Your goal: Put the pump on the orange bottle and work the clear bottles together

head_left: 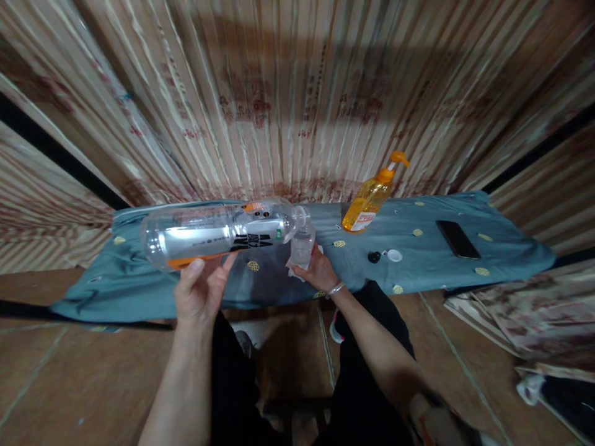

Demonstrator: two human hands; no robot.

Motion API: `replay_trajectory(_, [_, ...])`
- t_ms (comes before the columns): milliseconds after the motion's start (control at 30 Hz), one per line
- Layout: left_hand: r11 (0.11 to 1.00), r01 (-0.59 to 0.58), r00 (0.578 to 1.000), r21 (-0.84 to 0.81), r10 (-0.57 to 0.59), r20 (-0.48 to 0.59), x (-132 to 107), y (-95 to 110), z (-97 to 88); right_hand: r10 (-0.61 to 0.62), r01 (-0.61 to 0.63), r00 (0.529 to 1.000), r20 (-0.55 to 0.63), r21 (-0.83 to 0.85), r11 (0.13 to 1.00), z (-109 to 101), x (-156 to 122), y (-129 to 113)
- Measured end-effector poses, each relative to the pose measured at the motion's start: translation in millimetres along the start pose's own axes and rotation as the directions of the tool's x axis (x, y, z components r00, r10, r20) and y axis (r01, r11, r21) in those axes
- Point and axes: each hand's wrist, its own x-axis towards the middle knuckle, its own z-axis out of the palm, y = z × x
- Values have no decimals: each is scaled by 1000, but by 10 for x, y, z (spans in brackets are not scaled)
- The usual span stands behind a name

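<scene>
My left hand holds a large clear plastic bottle with a silver and orange label, tipped on its side with its mouth to the right. The fingers grip it from below. In my right hand is a small clear plastic bottle, upright, its top right at the large bottle's mouth. Something white like a tissue shows beneath the small bottle. To the right of that hand, a black cap and a white cap lie on the cloth.
An orange pump bottle stands toward the back of the teal cloth-covered table. A black phone lies at the right. Patterned curtains hang behind, and black frame poles slant at the sides.
</scene>
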Motion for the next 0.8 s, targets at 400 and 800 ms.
replay_trajectory(400, [1000, 6, 1000, -16, -6, 5, -1, 1, -6, 22, -23, 999, 26, 59, 998, -40, -1, -56])
replay_trajectory(800, [999, 6, 1000, -47, -6, 8, 7, -14, -9, 17, -18, 1000, 21, 65, 998, -21, 1, -35])
